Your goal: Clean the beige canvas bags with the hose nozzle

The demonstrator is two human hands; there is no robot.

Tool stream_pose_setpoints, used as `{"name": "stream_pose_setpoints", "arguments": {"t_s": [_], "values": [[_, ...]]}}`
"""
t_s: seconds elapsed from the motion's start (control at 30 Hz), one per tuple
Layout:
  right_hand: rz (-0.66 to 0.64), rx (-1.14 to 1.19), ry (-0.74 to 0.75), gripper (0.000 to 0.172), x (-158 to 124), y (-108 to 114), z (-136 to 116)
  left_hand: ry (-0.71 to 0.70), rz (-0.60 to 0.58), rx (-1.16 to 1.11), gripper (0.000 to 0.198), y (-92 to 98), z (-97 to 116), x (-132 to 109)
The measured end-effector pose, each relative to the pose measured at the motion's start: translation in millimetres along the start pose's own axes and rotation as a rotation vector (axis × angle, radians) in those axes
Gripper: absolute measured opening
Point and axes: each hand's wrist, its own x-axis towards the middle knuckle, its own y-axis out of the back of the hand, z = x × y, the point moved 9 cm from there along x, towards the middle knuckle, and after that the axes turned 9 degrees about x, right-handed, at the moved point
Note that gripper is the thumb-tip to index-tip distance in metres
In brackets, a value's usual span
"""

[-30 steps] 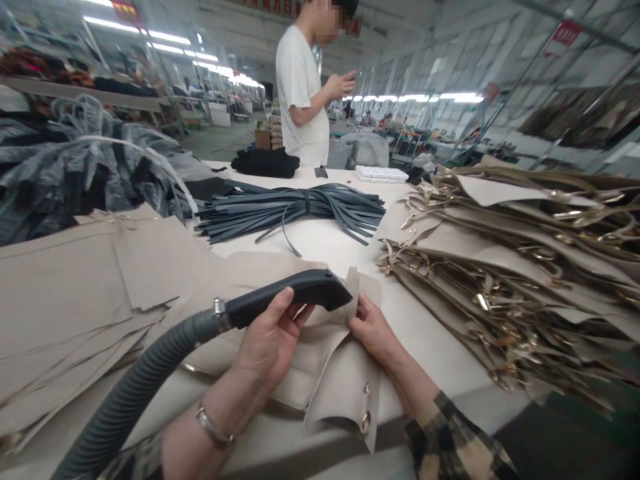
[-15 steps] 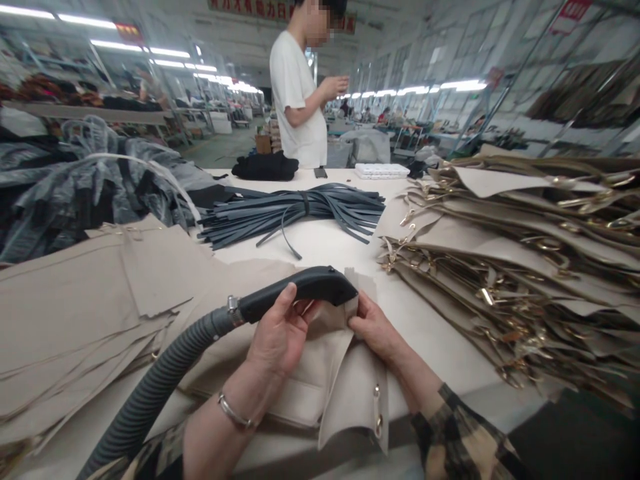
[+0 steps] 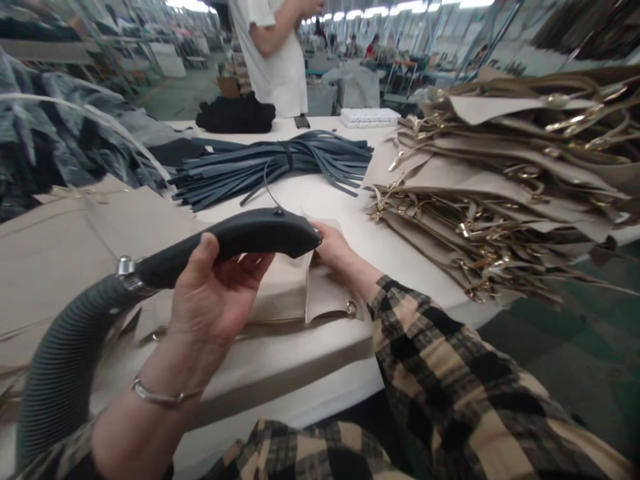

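My left hand (image 3: 220,287) is wrapped around the black suction thread trimmer (image 3: 250,233), thumb on the near side and fingers beneath. A metal clamp (image 3: 126,270) joins its rear to a grey ribbed hose (image 3: 60,367) that curves down at the left. The trimmer's tip points right, close to my right hand (image 3: 330,243). That hand pinches the upper edge of a beige bag (image 3: 280,293), its fingertips partly hidden. The bag lies on the table under the trimmer, with a gold-coloured metal fitting (image 3: 351,308) at its lower right corner.
Stacked beige bags (image 3: 510,153) with gold clasps rise at the right. More beige pieces (image 3: 90,233) lie at the left, before plastic-wrapped goods (image 3: 60,127). A bundle of dark blue straps (image 3: 280,160) and folded black cloth (image 3: 237,113) lie farther back. A person (image 3: 277,60) stands behind the table.
The view has tipped down and shifted. Both hands, the trimmer and the hose now appear farther left, and more of my right sleeve shows. The grip on trimmer and bag stays the same.
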Motion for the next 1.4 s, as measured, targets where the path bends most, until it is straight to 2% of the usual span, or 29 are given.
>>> {"name": "stream_pose_setpoints", "arguments": {"t_s": [0.1, 0.2, 0.33, 0.43, 0.53, 0.6, 0.77, 0.9, 1.0, 1.1, 1.23, 1.4], "values": [[-0.142, -0.154, 0.061, 0.019, -1.3, -28.3, -16.5, 0.016, 0.037, 0.064, 0.018, 16.9, 11.3, -18.1], [-0.282, -0.369, 0.193, 0.023, -30.4, -40.8, -26.1, 0.065, 0.104, 0.088, 0.022, 38.9, 9.6, -28.8], [-0.291, -0.432, 0.281, 0.032, -74.0, -20.7, -23.6, 0.15, 0.216, 0.097, 0.025, 63.4, -2.3, -40.9], [-0.233, -0.304, 0.193, 0.026, -89.8, 6.9, -15.5, 0.198, 0.235, 0.115, 0.031, 67.9, -9.7, -51.5], [-0.142, -0.189, 0.071, 0.027, -93.9, 32.1, -4.9, 0.256, 0.193, 0.155, 0.035, 63.5, -17.7, -60.8], [-0.098, -0.155, 0.069, 0.025, -94.3, 41.2, -2.3, 0.284, 0.138, 0.17, 0.036, 57.3, -25.7, -64.2], [-0.087, -0.174, 0.156, 0.023, -101.6, 41.9, -6.6, 0.297, -0.039, 0.246, 0.029, 35.4, -57.8, -64.9], [-0.141, -0.221, 0.197, 0.027, -121.3, 41.0, -16.5, 0.255, -0.095, 0.312, 0.028, 22.8, -74.6, -63.6], [-0.205, -0.265, 0.246, 0.036, -135.5, 40.2, -24.0, 0.253, -0.11, 0.342, 0.031, 19.1, -75.6, -65.4], [-0.228, -0.31, 0.277, 0.031, -136.6, 40.6, -25.3, 0.235, -0.115, 0.46, 0.037, 19.0, -68.2, -70.9], [-0.251, -0.327, 0.275, 0.019, -118.5, 39.0, -20.1, 0.224, -0.126, 0.587, 0.04, 14.0, -63.8, -79.6], [-0.315, -0.315, 0.219, 0.017, -96.9, 33.2, -13.6, 0.157, -0.151, 0.551, 0.037, 0.3, -60.5, -81.3]]}}
